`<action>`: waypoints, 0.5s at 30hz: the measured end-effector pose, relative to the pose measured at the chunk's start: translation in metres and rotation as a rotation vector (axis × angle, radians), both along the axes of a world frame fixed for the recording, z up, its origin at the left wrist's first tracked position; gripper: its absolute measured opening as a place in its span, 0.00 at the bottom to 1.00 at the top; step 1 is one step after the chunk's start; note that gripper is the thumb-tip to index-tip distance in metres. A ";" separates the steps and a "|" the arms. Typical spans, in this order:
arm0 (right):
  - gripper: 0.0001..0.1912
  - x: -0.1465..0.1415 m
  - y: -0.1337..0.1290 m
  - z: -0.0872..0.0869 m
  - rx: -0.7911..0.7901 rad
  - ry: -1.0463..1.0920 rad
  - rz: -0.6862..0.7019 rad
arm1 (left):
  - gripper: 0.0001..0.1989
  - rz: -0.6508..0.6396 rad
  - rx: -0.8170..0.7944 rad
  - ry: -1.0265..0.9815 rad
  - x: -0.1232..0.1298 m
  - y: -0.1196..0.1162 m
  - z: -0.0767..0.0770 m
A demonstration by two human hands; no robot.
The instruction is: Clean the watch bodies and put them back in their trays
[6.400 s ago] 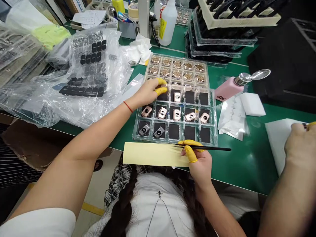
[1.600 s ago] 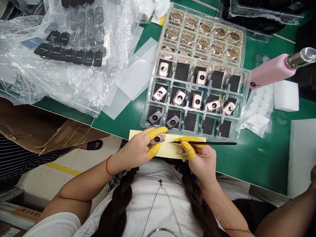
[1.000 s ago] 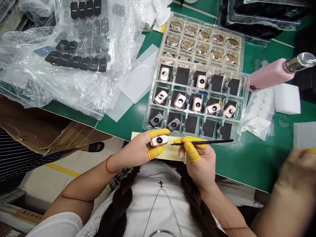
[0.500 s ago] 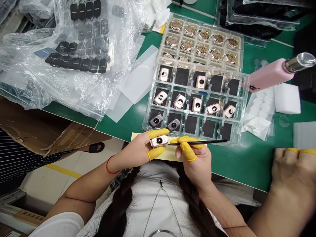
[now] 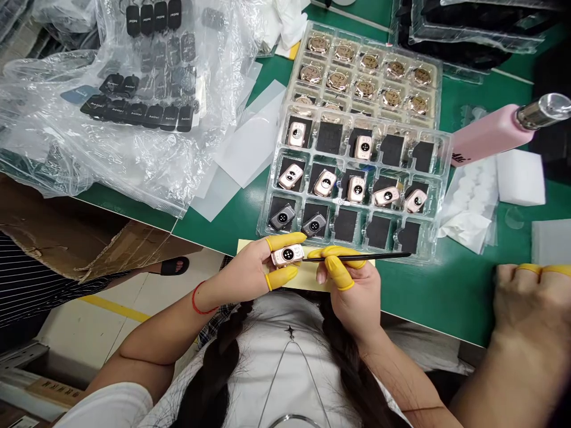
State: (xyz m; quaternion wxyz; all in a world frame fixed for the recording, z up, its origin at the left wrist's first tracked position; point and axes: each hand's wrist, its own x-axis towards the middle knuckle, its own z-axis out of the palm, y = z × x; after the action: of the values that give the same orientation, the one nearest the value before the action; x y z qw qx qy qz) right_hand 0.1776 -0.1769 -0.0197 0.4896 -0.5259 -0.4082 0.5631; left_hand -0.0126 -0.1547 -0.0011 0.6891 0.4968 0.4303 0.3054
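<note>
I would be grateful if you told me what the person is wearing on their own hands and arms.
The left hand and the right hand both wear yellow finger cots on the thumb and at least one finger. On the left there is also a thin red bracelet and a short white sleeve.

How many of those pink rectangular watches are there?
8 pink watches: one held in the left hand, two in the back row of the nearer clear tray, and five in its middle row. Any underneath would be hidden.
</note>
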 end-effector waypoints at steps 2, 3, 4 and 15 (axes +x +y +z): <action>0.06 -0.001 0.000 0.001 0.002 -0.017 0.002 | 0.25 0.005 -0.009 -0.017 0.000 0.000 0.000; 0.06 -0.002 0.000 0.001 0.003 -0.032 0.004 | 0.24 0.009 -0.014 -0.026 0.000 0.000 0.000; 0.07 -0.002 0.000 0.001 0.006 -0.048 0.006 | 0.24 0.014 -0.017 -0.028 0.000 0.000 0.000; 0.07 0.016 0.014 0.006 0.124 0.022 -0.234 | 0.17 0.064 -0.004 0.097 -0.009 0.010 0.011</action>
State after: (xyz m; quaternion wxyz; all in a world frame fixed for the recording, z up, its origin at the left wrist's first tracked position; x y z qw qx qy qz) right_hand 0.1934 -0.1634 -0.0136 0.5881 -0.5324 -0.3727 0.4815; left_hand -0.0212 -0.1447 0.0098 0.6584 0.4955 0.4793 0.3021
